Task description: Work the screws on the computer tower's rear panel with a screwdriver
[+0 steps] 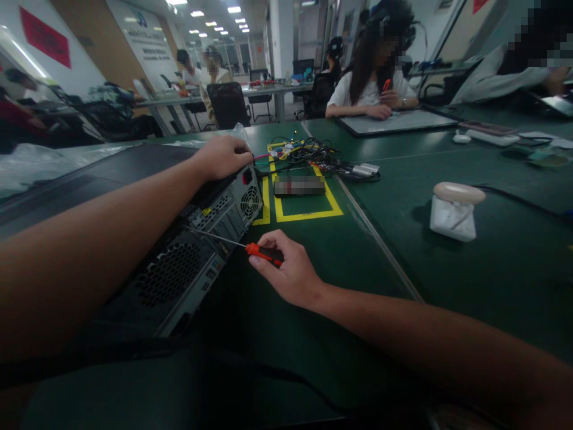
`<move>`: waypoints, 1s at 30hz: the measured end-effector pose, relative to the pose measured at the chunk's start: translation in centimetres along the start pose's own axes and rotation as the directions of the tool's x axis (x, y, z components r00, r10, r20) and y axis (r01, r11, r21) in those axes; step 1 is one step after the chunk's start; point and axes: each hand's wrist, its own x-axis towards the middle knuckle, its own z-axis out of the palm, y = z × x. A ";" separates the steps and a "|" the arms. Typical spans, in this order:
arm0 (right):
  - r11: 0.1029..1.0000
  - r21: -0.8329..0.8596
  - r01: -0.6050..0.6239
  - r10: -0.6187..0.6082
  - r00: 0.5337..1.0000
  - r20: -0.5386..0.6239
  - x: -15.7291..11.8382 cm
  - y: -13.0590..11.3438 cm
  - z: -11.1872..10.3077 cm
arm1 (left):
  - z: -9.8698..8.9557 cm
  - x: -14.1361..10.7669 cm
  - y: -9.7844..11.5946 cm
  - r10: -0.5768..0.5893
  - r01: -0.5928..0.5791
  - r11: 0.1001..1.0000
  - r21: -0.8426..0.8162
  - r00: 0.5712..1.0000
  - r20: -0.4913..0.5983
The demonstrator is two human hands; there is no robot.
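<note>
A black desktop computer case (89,173) lies on the green table at the left, its grey metal rear panel (219,221) with vent grilles and slots turned toward the right. My left hand (226,156) is bent over the top edge near the rear far corner, gripping the case; some fingertips are hidden. In my right hand (290,269) is a screwdriver (264,253) with an orange and black handle, thumb and fingers closed round it. Its thin shaft points left, and the tip is at the rear panel beside the slot covers; exact contact is too small to tell.
Beyond the case lie tangled cables (313,152) and a dark bar-shaped object (299,186) within yellow tape markings (308,215). A white block with a beige rounded top (454,212) stands at right. Across the table, a person (371,89) works at a flat panel (398,122).
</note>
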 end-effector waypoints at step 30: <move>0.997 -0.068 0.047 -0.048 0.999 -0.016 0.0 -0.1 -0.3 | 0.0 -0.2 0.3 -0.007 0.006 1.000 -0.018 1.000 -0.021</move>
